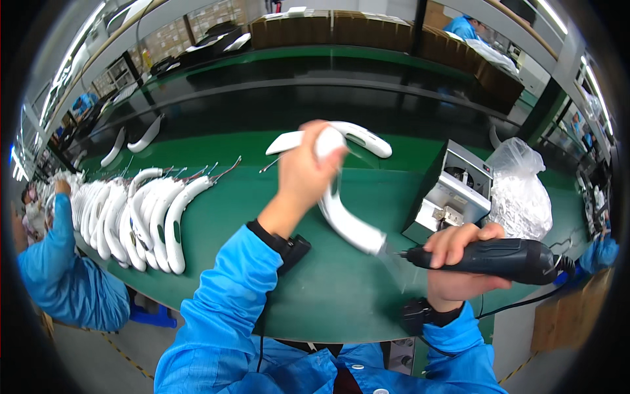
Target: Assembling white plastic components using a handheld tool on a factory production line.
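My left hand (303,169) is closed round the upper end of a curved white plastic housing (351,226), which hangs tilted above the green table. In my right hand (459,257) lies a black electric screwdriver (502,257), its tip pointing left at the housing's lower end. Blur there hides whether tip and housing touch. Just beyond my left hand rest two more white pieces, a curved one (364,139) with a dark slot and another (283,143) partly covered by the hand.
Many curved white housings with wires (174,223) lie in a row on the left. A metal box-shaped machine (453,190) stands right, beside a clear bag of small white parts (522,197). A dark conveyor (275,98) runs behind. A co-worker in blue (72,269) sits at left.
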Demonstrator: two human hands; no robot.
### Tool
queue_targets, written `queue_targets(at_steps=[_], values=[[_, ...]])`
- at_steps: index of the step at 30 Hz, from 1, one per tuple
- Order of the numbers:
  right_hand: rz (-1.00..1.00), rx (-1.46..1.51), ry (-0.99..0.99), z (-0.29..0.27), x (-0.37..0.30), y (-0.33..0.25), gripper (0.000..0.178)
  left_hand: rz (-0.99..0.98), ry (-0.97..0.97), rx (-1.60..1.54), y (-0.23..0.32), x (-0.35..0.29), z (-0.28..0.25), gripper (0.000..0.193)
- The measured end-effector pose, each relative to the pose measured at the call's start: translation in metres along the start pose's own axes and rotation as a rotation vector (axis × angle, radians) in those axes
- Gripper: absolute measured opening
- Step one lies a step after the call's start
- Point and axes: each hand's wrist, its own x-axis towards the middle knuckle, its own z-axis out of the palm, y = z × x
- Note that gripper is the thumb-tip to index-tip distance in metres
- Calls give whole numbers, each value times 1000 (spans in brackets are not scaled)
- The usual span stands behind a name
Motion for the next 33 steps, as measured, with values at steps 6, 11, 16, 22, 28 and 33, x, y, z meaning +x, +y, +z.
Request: queue_targets(at_steps=[6, 11, 16, 22, 28, 33], values=[[27, -232, 44, -61, -3, 5, 76, -240, 269, -30, -16, 75, 76, 48], [153, -264, 78, -68, -8, 10, 84, -273, -561, -123, -50, 66, 134, 59], [192, -302, 104, -61, -6, 11, 85, 29, -745, 644, -105, 51, 67, 56], [195, -302, 105, -63, -11, 15, 82, -631, -237, -343, -133, 73, -47, 33], [225, -185, 28, -78, -16, 23, 77, -894, -211, -966, -102, 45, -220, 44], [236, -165, 117, -88, -21, 18, 81, -967, 32, -752, -111, -6, -348, 41]])
